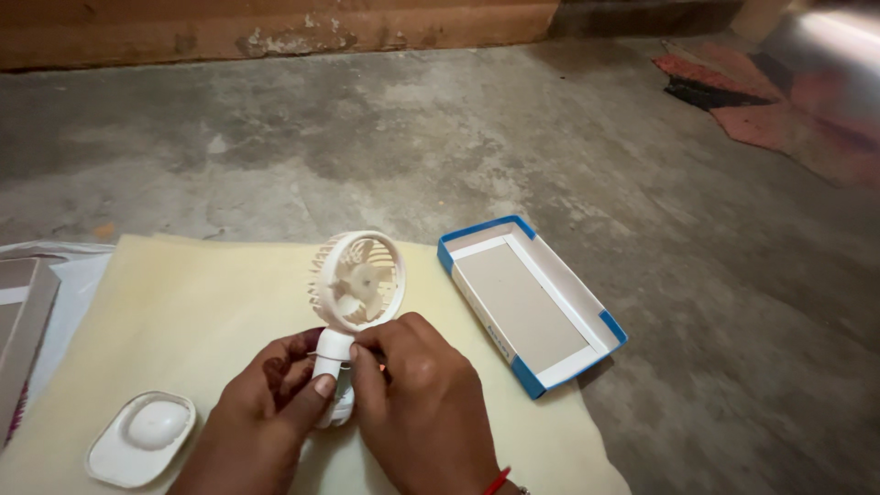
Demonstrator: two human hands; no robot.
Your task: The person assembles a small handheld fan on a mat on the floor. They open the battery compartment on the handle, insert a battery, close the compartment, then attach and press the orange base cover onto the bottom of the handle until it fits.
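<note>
A small white handheld fan (pixel 357 280) with a round grille stands upright over a pale yellow sheet (pixel 202 302) spread on the floor. My left hand (pixel 266 412) grips the fan's handle from the left, thumb across it. My right hand (pixel 422 408) pinches the handle just under the fan head from the right. A red thread band circles my right wrist. The lower part of the handle is hidden by my fingers.
A white oval base piece (pixel 142 436) lies on the sheet at lower left. An open blue and white cardboard box tray (pixel 530 302) rests at the sheet's right edge. A flat box edge (pixel 23 330) shows at far left. Red cloth (pixel 779 101) lies on the concrete floor, far right.
</note>
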